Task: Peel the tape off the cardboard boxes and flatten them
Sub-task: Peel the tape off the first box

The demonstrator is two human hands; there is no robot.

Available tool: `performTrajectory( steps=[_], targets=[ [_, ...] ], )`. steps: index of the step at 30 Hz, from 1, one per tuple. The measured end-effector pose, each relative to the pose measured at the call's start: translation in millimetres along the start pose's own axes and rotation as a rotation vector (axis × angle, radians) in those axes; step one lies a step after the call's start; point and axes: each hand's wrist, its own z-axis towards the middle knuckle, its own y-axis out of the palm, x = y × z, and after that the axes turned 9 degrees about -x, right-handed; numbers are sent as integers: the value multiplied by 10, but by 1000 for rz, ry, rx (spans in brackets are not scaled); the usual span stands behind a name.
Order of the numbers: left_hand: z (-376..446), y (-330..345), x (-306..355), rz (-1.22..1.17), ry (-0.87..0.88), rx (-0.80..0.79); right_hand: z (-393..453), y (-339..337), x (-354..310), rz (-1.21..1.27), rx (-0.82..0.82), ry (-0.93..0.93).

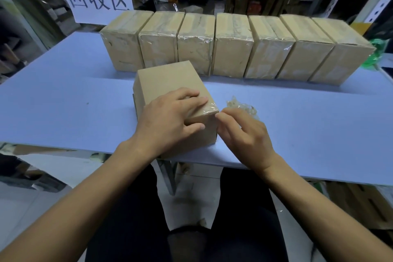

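Left hand [170,121] spread flat, pressing brown cardboard box [168,83]; right hand [244,134] pinches clear tape [209,109] at its corner (crumpled tape wad [242,105] behind); seven taped boxes [231,44] rowed behind on blue table [63,95].

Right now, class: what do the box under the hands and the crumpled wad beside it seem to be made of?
Box: brown cardboard, matte, with creased edges; a glossy clear film at its corner looks like tape. Crumpled wad: likely peeled clear plastic tape, translucent and shiny, wrinkled.
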Motion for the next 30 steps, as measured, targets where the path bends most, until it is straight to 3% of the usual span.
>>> performTrajectory(
  steps=[6,11,16,19,22,25,30],
  targets=[
    [3,-1,8,-7,-9,-2,141,-234,-47,-159,-283,-45],
    [-4,-17,31,2,-17,-33,208,-202,20,-306,-251,-176],
    [-3,-27,47,23,-18,-44,243,-104,51,-250,-181,-169],
    [-28,-25,19,6,-17,-33,213,-78,78,-75,-168,45],
    [-19,-13,2,8,-13,-36,73,-86,2,391,-176,402],
    [-17,-6,11,12,-9,-28,-80,-106,-160,719,-144,579],
    [-18,-15,16,15,-1,-9,118,-55,-233,674,-126,611]
  ],
)
